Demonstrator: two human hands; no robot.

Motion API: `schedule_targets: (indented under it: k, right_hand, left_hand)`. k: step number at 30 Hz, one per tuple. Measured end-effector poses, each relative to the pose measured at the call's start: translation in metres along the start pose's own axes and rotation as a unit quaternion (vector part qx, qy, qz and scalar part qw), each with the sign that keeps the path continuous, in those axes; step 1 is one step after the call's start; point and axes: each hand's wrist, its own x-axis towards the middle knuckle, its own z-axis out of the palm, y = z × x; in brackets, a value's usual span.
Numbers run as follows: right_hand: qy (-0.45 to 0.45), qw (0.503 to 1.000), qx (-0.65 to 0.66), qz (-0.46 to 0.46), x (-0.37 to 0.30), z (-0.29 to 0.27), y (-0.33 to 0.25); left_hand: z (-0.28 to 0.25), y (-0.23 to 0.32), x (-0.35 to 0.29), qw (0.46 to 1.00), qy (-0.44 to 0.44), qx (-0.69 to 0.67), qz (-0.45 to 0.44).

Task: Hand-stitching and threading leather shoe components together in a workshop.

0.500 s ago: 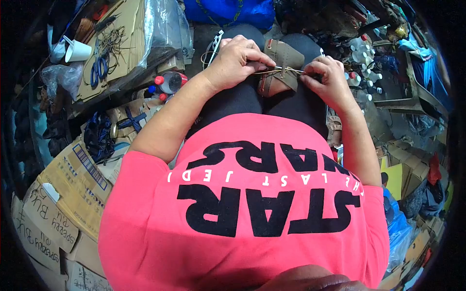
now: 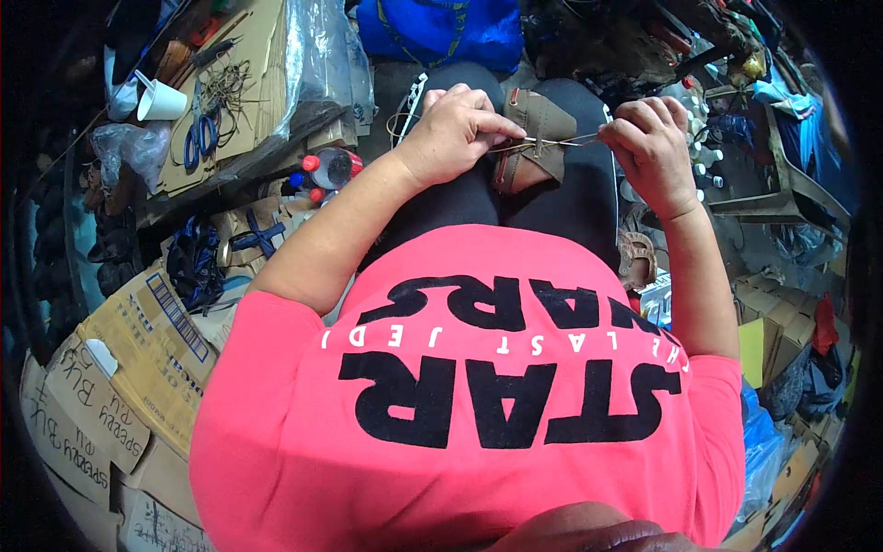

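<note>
The brown piece [image 2: 549, 112] lies on the lap [image 2: 441, 204], far in the scene. Left hand [image 2: 458, 131]: fingertips pinch the cord [image 2: 572, 143]. Right hand [image 2: 651, 147]: grasps the cord, right of the piece. Scissors [image 2: 200, 140]: far left.

Two hands hold a thin string over a brown piece on a lap.
The left hand [image 2: 455, 129] pinches the thin string [image 2: 563, 142] at the left of the brown piece [image 2: 549, 112]; the right hand [image 2: 655, 152] pinches it past the right side; the brown piece sits on dark pants [image 2: 590, 189], below a pink shirt [image 2: 515, 497]; to the left, blue scissors [image 2: 200, 129] and tangled brown strings [image 2: 225, 85] lie on flat cardboard [image 2: 267, 55], near a white cup [image 2: 163, 101]; a big blue bag [image 2: 487, 37] is past the knees.
</note>
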Motion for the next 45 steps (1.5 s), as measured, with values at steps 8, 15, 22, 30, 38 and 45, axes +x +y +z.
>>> schedule_targets:
  k: [8, 15, 22, 30, 38, 45]
  right_hand:
    - [0.034, 0.996, 0.080, 0.004, 0.027, 0.005, 0.000]
    - [-0.007, 0.985, 0.109, 0.130, 0.019, -0.005, 0.032]
    - [-0.072, 0.971, 0.223, 0.051, 0.011, 0.009, -0.020]
    - [-0.053, 0.941, 0.308, 0.130, -0.003, 0.049, -0.017]
    - [-0.099, 0.885, 0.392, 0.232, -0.001, 0.054, -0.031]
    - [-0.147, 0.732, 0.565, 0.352, 0.012, 0.059, -0.030]
  left_hand:
    - [0.005, 0.012, 0.010, 1.000, 0.011, 0.010, -0.003]
    - [0.008, 0.008, 0.007, 1.000, 0.019, -0.006, -0.007]
    - [0.008, 0.002, -0.001, 1.000, 0.012, -0.011, -0.017]
    - [0.015, 0.002, 0.000, 0.999, 0.039, 0.000, -0.014]
    - [0.021, 0.018, -0.001, 0.993, 0.047, -0.015, -0.105]
    - [0.024, 0.018, 0.009, 0.993, 0.063, -0.018, -0.099]
